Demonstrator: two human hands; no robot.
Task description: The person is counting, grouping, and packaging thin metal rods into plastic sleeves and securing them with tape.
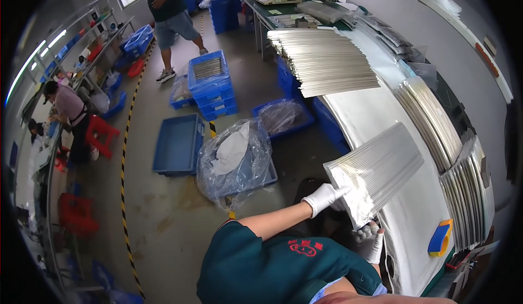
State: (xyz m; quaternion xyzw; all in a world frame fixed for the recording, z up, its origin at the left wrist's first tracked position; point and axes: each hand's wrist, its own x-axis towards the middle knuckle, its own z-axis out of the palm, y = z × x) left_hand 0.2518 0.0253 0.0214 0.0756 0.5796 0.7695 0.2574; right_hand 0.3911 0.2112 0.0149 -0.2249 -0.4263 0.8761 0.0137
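My left hand [326, 199], in a white glove, closes on the near left edge of a clear plastic bag of thin silvery metal strips [381, 168]. The strips lie side by side in a flat layer, and the film shines with glare at the near end. At the bag's near corner is my right hand [371, 239], gloved with some fingertips bare; its fingers are bent against the film. The bag's far part lies over the white-covered table [422, 211], and its near left corner juts past the table edge.
A wide stack of bare metal strips [327, 61] lies farther up the table. Bagged strips [430, 121] line the right side, with more bagged strips [466, 192] nearer. A yellow and blue tape dispenser [440, 238] sits near right. Blue crates [177, 145] stand on the floor; a person [169, 15] stands beyond.
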